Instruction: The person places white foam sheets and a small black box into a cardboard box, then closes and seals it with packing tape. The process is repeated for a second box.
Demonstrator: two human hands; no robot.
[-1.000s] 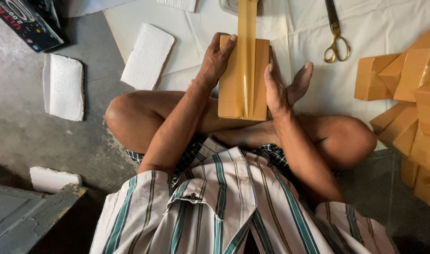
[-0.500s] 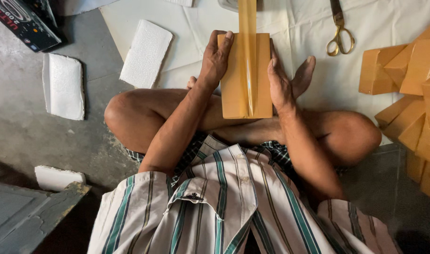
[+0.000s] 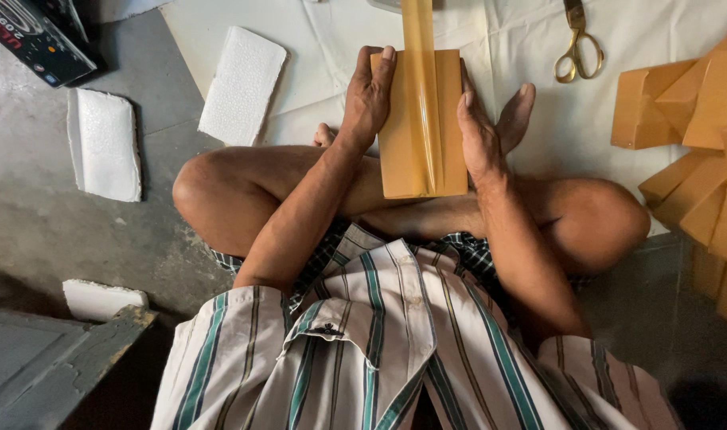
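while the person sits cross-legged on the floor, a tan package (image 3: 420,127) rests on the lap, its long axis running near to far. the left hand (image 3: 369,99) lies flat along the package's left edge, fingers pressed together. the right hand (image 3: 479,127) presses flat on the right edge, thumb spread outward. a strip of tan tape (image 3: 420,72) runs along the centre line between both hands, rising toward the far side. both hands sit equally close. scissors (image 3: 574,40) lie far right on the white sheet (image 3: 530,48), near stacked tan packages (image 3: 697,135).
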